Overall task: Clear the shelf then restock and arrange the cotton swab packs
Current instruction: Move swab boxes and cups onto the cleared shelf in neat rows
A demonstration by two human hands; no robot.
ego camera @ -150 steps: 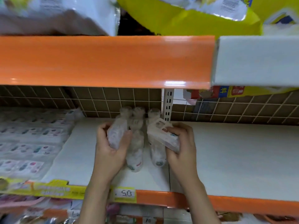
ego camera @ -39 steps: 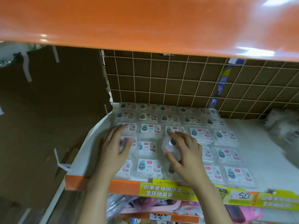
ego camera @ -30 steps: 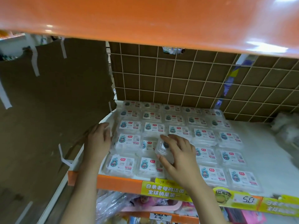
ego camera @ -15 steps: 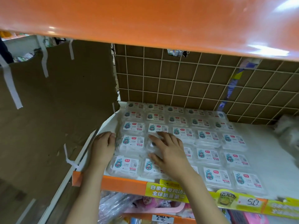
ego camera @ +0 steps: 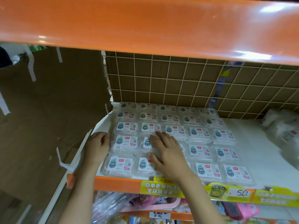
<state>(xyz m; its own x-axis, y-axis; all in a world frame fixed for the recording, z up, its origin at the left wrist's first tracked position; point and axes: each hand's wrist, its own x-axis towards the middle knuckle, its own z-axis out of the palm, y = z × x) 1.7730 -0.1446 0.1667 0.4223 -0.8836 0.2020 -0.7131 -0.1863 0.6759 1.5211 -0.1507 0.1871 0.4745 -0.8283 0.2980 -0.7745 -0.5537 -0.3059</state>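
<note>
Several flat clear packs with white labels [ego camera: 199,133] lie in neat rows on the white shelf [ego camera: 258,152], filling its left half from the front edge to the back grid. My right hand [ego camera: 163,151] lies flat on the packs in the second column, fingers straight and spread, pressing down on them. My left hand [ego camera: 98,144] rests against the left side of the block of packs, fingers loosely bent along the outer column's edge. Neither hand holds a pack.
An orange shelf [ego camera: 145,25] overhangs close above. Brown cardboard [ego camera: 48,110] with white tape walls off the left. A wire grid [ego camera: 194,84] backs the shelf. Clear bagged goods [ego camera: 283,126] sit at the far right. A yellow price strip [ego camera: 210,189] runs along the front edge.
My right hand set down the pack it was holding and now lies flat on the rows. My left hand slid from on top of the packs to their left edge.
</note>
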